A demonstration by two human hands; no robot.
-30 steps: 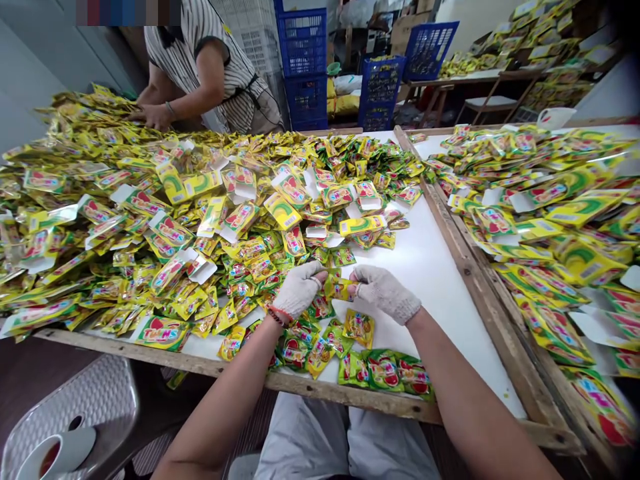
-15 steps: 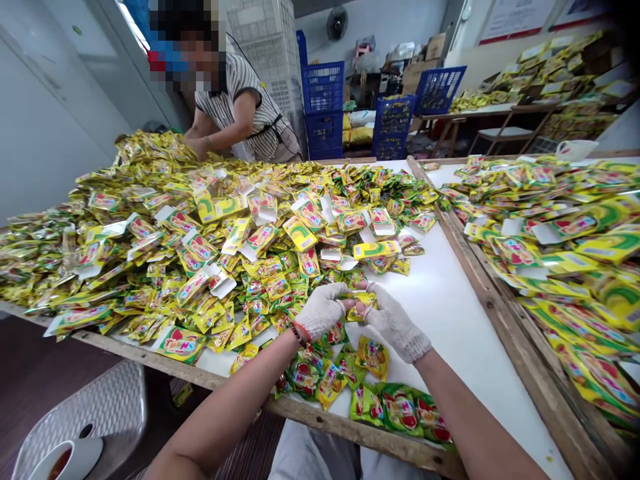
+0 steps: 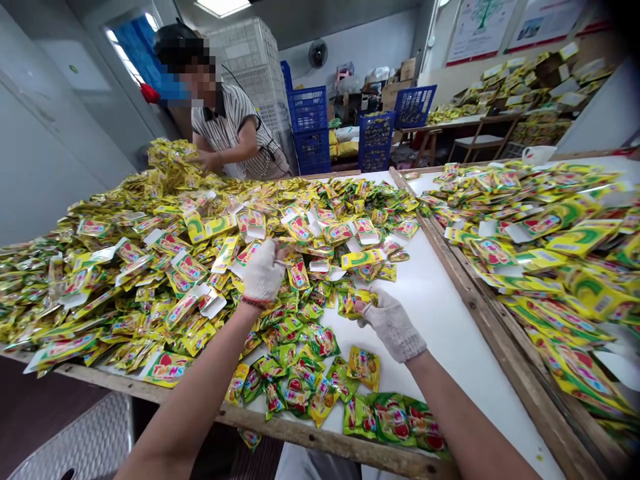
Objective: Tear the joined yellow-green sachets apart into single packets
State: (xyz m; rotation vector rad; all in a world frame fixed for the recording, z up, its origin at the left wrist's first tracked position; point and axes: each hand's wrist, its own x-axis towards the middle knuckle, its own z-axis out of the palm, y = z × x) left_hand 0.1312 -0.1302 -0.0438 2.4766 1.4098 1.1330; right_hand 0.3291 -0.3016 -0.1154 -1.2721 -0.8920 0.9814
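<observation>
Nearest the camera, a row of green packets [image 3: 395, 421] is lying along the wooden edge [image 3: 310, 437] of the white table [image 3: 450, 320], with a single yellow packet [image 3: 364, 367] resting just behind them. The right hand [image 3: 393, 323], in a white knit glove, is hovering above the bare tabletop with its fingers closed together on a small yellow packet [image 3: 354, 301], which is sitting at the near fringe of the loose pile. The left hand [image 3: 263, 272], gloved the same way, is reaching farther out into the heap of packets [image 3: 165, 267]; its fingers are curling down onto the packets and paper cards there, though whether they are clamping on any one of them is not showing clearly. Beyond the hands the heap is spreading across most of the table. To the right, past a wooden rail [image 3: 465, 273], a second table [image 3: 550, 227] is carrying more packets. At the far end a person in a striped shirt [image 3: 233, 137] is bending over the pile. Behind, blue crates [image 3: 310, 130] are standing stacked against the wall.
</observation>
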